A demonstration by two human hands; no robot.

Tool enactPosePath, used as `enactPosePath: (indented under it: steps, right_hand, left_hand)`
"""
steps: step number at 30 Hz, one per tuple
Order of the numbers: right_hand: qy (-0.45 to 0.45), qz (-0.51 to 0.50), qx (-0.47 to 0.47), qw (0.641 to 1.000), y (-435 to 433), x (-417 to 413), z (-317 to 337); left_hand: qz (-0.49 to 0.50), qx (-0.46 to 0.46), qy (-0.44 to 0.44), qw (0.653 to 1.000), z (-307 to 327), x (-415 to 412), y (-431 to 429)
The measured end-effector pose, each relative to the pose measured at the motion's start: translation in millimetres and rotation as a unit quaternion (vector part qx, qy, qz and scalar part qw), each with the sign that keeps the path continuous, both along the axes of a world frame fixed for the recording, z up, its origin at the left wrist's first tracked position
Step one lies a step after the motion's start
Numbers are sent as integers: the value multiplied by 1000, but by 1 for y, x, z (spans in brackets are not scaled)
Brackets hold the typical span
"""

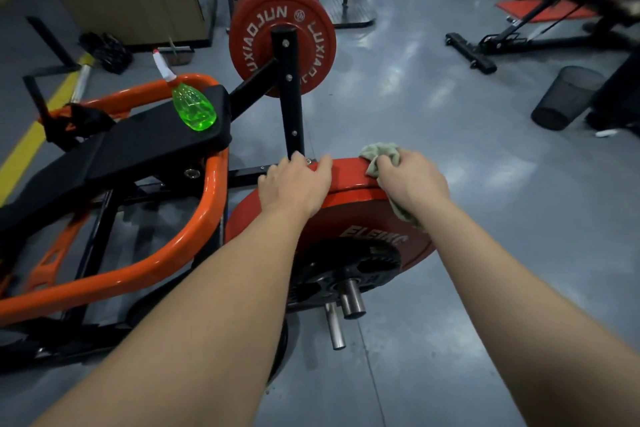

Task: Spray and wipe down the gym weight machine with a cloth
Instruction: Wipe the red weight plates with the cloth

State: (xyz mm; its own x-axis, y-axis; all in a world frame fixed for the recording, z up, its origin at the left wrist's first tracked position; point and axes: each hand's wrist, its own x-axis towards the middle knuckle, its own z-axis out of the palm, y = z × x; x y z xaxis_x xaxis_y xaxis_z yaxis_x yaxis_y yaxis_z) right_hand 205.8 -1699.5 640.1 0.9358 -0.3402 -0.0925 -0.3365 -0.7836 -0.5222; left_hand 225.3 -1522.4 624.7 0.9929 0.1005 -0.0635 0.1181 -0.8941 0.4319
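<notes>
The weight machine has an orange tube frame (207, 218) and a black pad (138, 146). A red weight plate (349, 218) sits on its steel sleeve (351, 300) in front of me. My left hand (294, 184) grips the plate's top rim. My right hand (410, 180) presses a greyish-green cloth (379, 152) onto the rim a little to the right. A green spray bottle (193, 107) with a white nozzle stands on the black pad, apart from both hands.
A second red plate (311, 28) hangs on a black upright post (289, 97) farther back. A black mesh bin (566, 97) stands on the grey floor at right. More gym machines fill the back and right. A yellow floor line (31, 142) runs at left.
</notes>
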Motion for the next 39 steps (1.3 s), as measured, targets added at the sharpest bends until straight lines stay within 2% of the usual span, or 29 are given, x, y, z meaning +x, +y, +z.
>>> enactPosePath:
  steps: [2, 5, 7, 12, 19, 24, 31, 39]
  right_hand:
    - [-26, 26, -21, 999, 7, -2, 2]
    - [-45, 58, 4, 997, 13, 6, -1]
    - [-54, 39, 19, 998, 17, 13, -3]
    - [-75, -37, -28, 996, 26, 23, -6]
    - [-100, -84, 15, 991, 28, 15, -4]
    - [-86, -94, -6, 992, 31, 15, 2]
    - [-57, -91, 6, 994, 29, 19, 1]
    - [-65, -106, 29, 992, 29, 19, -1]
  left_hand:
    - [51, -12, 12, 999, -1, 4, -4]
    - [78, -10, 9, 997, -6, 7, -3]
    - [77, -12, 8, 997, -8, 9, -1]
    - [85, -12, 11, 996, -3, 9, -2]
    - [85, -21, 19, 996, 6, 3, -4]
    - [78, -21, 24, 996, 9, 1, -5]
    - [71, -33, 0, 997, -3, 7, 1]
    - [69, -45, -9, 997, -6, 6, 3]
